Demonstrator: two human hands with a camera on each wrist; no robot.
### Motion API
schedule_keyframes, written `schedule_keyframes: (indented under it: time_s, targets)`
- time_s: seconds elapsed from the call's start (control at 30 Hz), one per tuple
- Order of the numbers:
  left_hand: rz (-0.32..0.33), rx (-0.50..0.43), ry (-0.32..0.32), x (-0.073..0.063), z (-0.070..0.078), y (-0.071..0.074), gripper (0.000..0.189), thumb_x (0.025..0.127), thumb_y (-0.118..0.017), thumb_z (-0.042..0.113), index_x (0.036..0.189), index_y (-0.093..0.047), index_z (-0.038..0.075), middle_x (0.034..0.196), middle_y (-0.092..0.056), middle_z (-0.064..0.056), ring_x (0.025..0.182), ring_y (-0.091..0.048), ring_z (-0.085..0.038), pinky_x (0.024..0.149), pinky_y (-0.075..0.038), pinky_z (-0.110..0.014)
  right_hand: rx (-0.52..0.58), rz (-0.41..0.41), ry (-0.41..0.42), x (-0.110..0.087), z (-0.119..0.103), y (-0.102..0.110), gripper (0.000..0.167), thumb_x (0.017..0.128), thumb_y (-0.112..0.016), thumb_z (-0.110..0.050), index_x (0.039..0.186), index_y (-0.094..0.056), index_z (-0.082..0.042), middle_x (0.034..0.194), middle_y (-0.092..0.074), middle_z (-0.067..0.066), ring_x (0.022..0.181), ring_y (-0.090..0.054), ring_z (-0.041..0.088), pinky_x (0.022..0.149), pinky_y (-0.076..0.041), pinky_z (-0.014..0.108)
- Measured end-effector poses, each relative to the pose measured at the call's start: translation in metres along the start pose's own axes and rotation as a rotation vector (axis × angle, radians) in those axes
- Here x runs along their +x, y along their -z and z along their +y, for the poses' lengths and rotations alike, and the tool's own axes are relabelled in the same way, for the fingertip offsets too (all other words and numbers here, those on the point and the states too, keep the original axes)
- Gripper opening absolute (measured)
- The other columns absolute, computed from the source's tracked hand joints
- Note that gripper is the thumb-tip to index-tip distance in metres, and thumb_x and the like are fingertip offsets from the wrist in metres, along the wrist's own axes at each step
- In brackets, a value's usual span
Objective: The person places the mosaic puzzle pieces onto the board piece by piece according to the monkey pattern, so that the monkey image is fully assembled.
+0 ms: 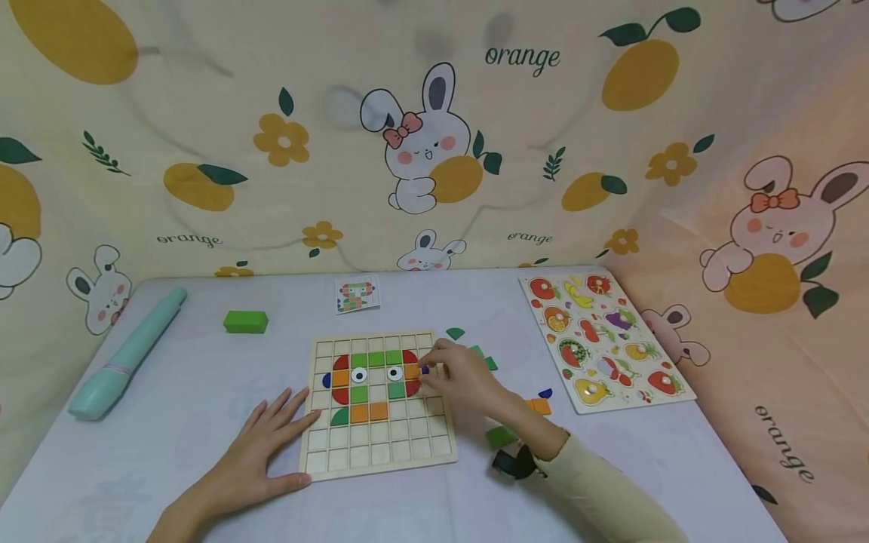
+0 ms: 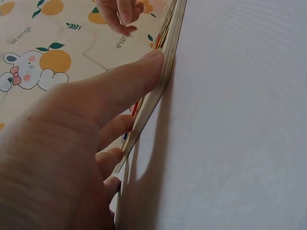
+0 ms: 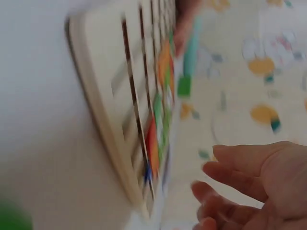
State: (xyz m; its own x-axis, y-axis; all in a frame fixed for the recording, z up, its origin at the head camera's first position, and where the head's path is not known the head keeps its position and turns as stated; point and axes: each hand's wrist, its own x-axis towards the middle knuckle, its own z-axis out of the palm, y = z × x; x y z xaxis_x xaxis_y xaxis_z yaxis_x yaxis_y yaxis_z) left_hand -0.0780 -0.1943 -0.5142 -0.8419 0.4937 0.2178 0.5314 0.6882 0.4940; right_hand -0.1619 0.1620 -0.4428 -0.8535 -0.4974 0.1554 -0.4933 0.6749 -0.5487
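Observation:
A wooden grid board (image 1: 379,454) lies on the table, with red, green, orange and blue tiles forming a pattern with two eye tiles in its upper part. My left hand (image 1: 261,445) rests along the board's left edge, fingers spread; in the left wrist view the thumb (image 2: 129,79) touches the board's side. Over the right edge of the pattern is my right hand (image 1: 465,377), beside a small blue half-round tile (image 1: 425,370). In the right wrist view its fingers (image 3: 235,175) are loosely bent, with nothing between thumb and forefinger.
Loose green tiles (image 1: 501,437), orange tiles (image 1: 539,406) and a blue half-round tile (image 1: 545,394) lie right of the board. A fruit puzzle board (image 1: 604,339) stands farther right. Behind are a pattern card (image 1: 357,295) and green block (image 1: 246,322); a folded teal umbrella (image 1: 129,354) lies left.

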Motion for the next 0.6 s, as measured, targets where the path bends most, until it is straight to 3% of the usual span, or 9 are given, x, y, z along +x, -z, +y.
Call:
schedule_keyframes:
  time_s: [0.1,0.17,0.43,0.6]
  targets:
    - [0.001,-0.001,-0.001,0.0,0.0,0.0,0.081,0.079,-0.076,0.054,0.149,-0.049,0.022,0.162,-0.03,-0.01,0.149,-0.018,-0.038,0.117,0.008,-0.028,0.019,0.017,-0.046,-0.009,0.018,0.022,0.016,0.089,-0.074,-0.009,0.104,-0.075,-0.003,0.09,-0.066,0.001,0.065,-0.05,0.01,0.057,-0.043,0.024]
    - [-0.002,-0.003,0.001,0.0,0.0,0.0,0.081,0.079,-0.076,0.054,0.149,-0.049,0.022,0.162,-0.029,-0.01,0.149,-0.018,-0.038,0.117,0.009,-0.028,0.029,-0.027,-0.064,-0.017,0.03,0.035,0.015,0.09,-0.072,-0.007,0.104,-0.075,-0.002,0.089,-0.066,-0.001,0.068,-0.052,0.011,0.06,-0.044,0.025]
    - [-0.008,-0.004,0.008,0.0,0.001,0.002,0.082,0.079,-0.076,0.055,0.149,-0.049,0.023,0.162,-0.029,-0.01,0.149,-0.017,-0.037,0.117,0.009,-0.028,0.142,-0.435,-0.094,-0.055,0.062,0.063,0.012,0.088,-0.075,-0.008,0.1,-0.074,-0.008,0.077,-0.06,-0.005,0.073,-0.053,0.011,0.065,-0.046,0.024]
    - [-0.011,-0.008,0.009,0.0,0.002,0.002,0.081,0.079,-0.076,0.054,0.149,-0.049,0.022,0.162,-0.029,-0.01,0.149,-0.016,-0.037,0.117,0.009,-0.029,0.173,-0.542,-0.137,-0.068,0.064,0.061,0.021,0.08,-0.084,-0.013,0.096,-0.07,-0.012,0.079,-0.058,0.0,0.073,-0.051,0.012,0.064,-0.043,0.023]
